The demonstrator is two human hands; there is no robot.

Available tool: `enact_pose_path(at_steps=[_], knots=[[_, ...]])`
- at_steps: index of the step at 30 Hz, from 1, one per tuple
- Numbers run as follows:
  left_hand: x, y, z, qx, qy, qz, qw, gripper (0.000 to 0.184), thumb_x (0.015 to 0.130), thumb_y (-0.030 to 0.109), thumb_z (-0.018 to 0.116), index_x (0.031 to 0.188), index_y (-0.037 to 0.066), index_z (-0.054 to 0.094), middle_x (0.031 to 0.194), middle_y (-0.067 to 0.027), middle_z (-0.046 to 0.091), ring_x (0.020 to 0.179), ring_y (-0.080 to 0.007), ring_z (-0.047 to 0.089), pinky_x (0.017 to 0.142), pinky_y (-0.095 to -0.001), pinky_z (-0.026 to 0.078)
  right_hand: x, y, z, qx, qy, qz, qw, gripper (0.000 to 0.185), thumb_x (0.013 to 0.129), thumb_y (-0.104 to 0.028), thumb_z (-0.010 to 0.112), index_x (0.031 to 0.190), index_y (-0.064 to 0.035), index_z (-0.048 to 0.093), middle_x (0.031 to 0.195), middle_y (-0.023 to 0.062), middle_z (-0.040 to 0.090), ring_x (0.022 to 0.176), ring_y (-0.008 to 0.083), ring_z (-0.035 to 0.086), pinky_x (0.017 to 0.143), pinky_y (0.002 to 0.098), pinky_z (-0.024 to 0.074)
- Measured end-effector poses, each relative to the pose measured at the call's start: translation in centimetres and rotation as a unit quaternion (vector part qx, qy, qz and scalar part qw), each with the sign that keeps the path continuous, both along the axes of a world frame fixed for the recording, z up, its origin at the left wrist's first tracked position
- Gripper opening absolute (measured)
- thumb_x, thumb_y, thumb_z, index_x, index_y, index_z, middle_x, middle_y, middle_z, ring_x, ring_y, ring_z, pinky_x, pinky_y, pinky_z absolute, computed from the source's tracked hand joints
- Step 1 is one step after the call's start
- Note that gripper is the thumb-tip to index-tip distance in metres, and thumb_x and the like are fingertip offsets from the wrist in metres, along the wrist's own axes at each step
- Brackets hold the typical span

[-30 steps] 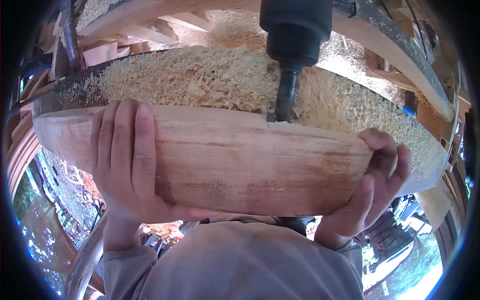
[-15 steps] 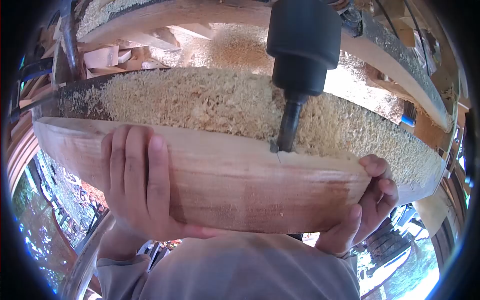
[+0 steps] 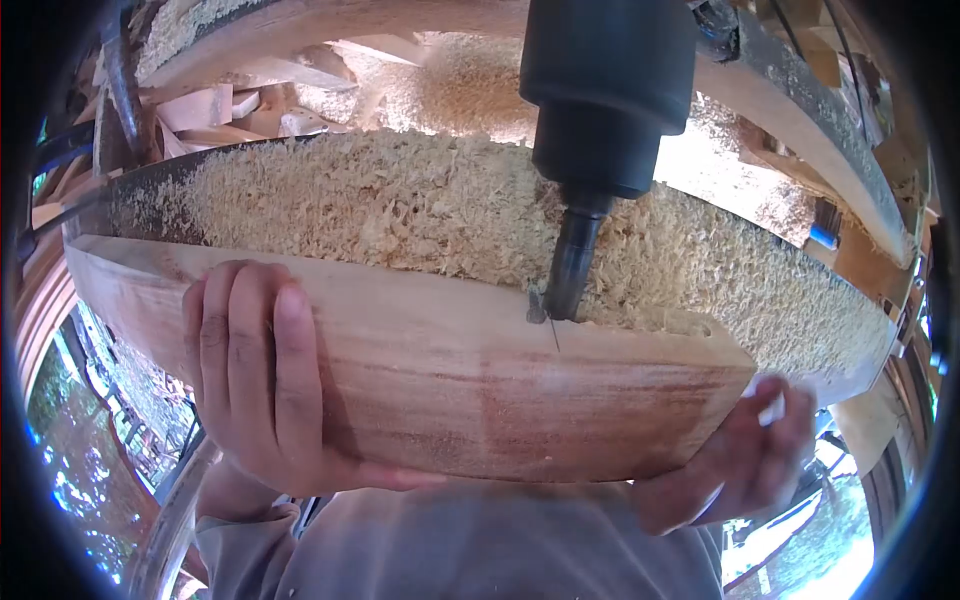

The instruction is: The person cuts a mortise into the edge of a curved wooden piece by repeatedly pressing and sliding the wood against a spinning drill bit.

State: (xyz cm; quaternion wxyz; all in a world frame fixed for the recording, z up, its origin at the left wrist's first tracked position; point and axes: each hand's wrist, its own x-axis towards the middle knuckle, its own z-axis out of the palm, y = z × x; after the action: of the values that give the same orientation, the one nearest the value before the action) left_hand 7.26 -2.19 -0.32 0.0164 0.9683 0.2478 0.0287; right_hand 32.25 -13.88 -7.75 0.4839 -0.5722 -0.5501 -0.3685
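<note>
A thick, pale wooden block [image 3: 520, 400] with reddish grain lies across the machine table in front of me. My left hand [image 3: 260, 380] grips its left part, fingers over the top edge and thumb along the lower front. At the block's right end is my right hand [image 3: 740, 460], its fingers smeared by motion; whether it still touches the wood I cannot tell. A black machine chuck [image 3: 605, 100] comes down from above, and its dark cutting bit [image 3: 572, 265] meets the block's far edge. A thin dark line runs on the wood just below the bit.
Wood shavings [image 3: 380, 205] heap thickly on the table behind the block. Beyond are a curved wooden beam [image 3: 400, 22], offcuts [image 3: 195, 108] and more sawdust. A metal post [image 3: 122, 85] stands at the far left.
My right hand has come off its grip on the block's right corner and moved down and right. The block's right end has shifted slightly toward me, and my left hand slightly left.
</note>
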Motion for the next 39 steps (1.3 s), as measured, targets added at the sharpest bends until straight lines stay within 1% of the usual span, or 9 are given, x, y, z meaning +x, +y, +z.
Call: enact_pose_path(at_steps=[2,4,9,16,24,27,31,37,39], knots=[[0.2,0.1,-0.1,-0.019,-0.011,-0.004,1.0,0.117,0.074,0.089,0.046,0.132,-0.012,0.047,0.116,-0.0333,0.058,0.105,-0.0499,0.058,0.093,-0.063,0.044,0.8,-1.1,0.5,-0.052,-0.086,0.083,0.991,0.018,0.088,-0.03,0.063,0.09,-0.0127,0.057,0.085,0.0065,0.06,0.075,0.0217,0.054,0.062,0.0324,0.0417],[0.7,0.7,0.1,-0.042,-0.02,-0.007,0.999,0.101,0.084,0.08,0.043,0.13,-0.009,0.05,0.111,-0.0317,0.06,0.099,-0.0462,0.061,0.088,-0.0619,0.046,1.2,-4.2,2.2,-0.176,0.108,0.366,0.908,0.014,0.073,-0.026,0.072,0.065,-0.0165,0.065,0.074,-0.0039,0.061,0.065,0.0165,0.05,0.055,0.0311,0.0346],[-1.3,1.8,1.0,-0.077,-0.011,0.007,0.997,0.099,0.068,0.062,0.072,0.133,-0.008,0.047,0.12,-0.0315,0.055,0.105,-0.0489,0.057,0.093,-0.0624,0.043,1.4,-2.6,2.9,-0.23,0.099,0.479,0.841,0.009,0.071,-0.022,0.074,0.076,-0.0143,0.072,0.068,-0.0033,0.057,0.06,0.0126,0.047,0.058,0.0309,0.0342],[-3.4,2.9,1.1,-0.073,-0.008,0.014,0.997,0.102,0.063,0.056,0.077,0.135,-0.01,0.046,0.124,-0.0321,0.054,0.11,-0.0515,0.055,0.098,-0.0614,0.041,-2.0,-1.4,3.0,-0.22,0.156,0.451,0.851,0.008,0.071,-0.017,0.074,0.073,-0.01,0.071,0.069,-0.0029,0.057,0.061,0.0132,0.049,0.058,0.0292,0.0373],[-6.1,4.1,0.5,-0.051,-0.026,0.018,0.998,0.114,0.064,0.064,0.078,0.139,-0.013,0.041,0.133,-0.033,0.05,0.122,-0.0517,0.05,0.105,-0.0612,0.036,-5.1,0.3,3.0,-0.181,0.214,0.409,0.869,0.011,0.069,-0.014,0.072,0.068,-0.0049,0.066,0.066,-0.0012,0.056,0.06,0.0141,0.051,0.055,0.0308,0.041],[-6.3,4.0,0.5,-0.032,-0.004,0.025,0.999,0.117,0.063,0.067,0.077,0.138,-0.015,0.04,0.133,-0.0334,0.05,0.121,-0.0523,0.05,0.105,-0.0614,0.036,-4.2,0.3,3.7,-0.248,0.162,0.424,0.856,0.011,0.081,-0.023,0.074,0.077,-0.0134,0.07,0.068,-0.0055,0.055,0.06,0.011,0.048,0.057,0.0277,0.0337],[-6.2,3.8,0.7,0.002,0.038,0.013,0.999,0.12,0.063,0.072,0.075,0.137,-0.017,0.04,0.13,-0.0348,0.051,0.117,-0.0536,0.052,0.101,-0.0615,0.04,-3.9,0.2,4.1,-0.262,0.179,0.437,0.842,0.009,0.08,-0.021,0.073,0.077,-0.0123,0.071,0.068,-0.0049,0.057,0.06,0.0111,0.048,0.057,0.0282,0.0345],[-2.4,2.0,0.8,-0.01,0.037,-0.021,0.999,0.116,0.069,0.074,0.068,0.136,-0.017,0.04,0.124,-0.0374,0.051,0.108,-0.0536,0.055,0.095,-0.063,0.043,1.5,-3.2,4.5,-0.293,0.15,0.5,0.801,0.021,0.084,-0.031,0.071,0.08,-0.0106,0.071,0.069,-0.0028,0.057,0.062,0.0141,0.047,0.056,0.0313,0.0347],[-0.4,1.2,0.6,0.004,0.022,-0.016,1.0,0.104,0.08,0.074,0.056,0.134,-0.014,0.042,0.114,-0.0375,0.054,0.101,-0.0531,0.056,0.089,-0.0647,0.045,3.1,-3.7,4.1,-0.292,0.124,0.493,0.81,0.029,0.086,-0.039,0.069,0.081,-0.0105,0.071,0.07,-0.0019,0.055,0.064,0.0151,0.047,0.056,0.0317,0.0342]])
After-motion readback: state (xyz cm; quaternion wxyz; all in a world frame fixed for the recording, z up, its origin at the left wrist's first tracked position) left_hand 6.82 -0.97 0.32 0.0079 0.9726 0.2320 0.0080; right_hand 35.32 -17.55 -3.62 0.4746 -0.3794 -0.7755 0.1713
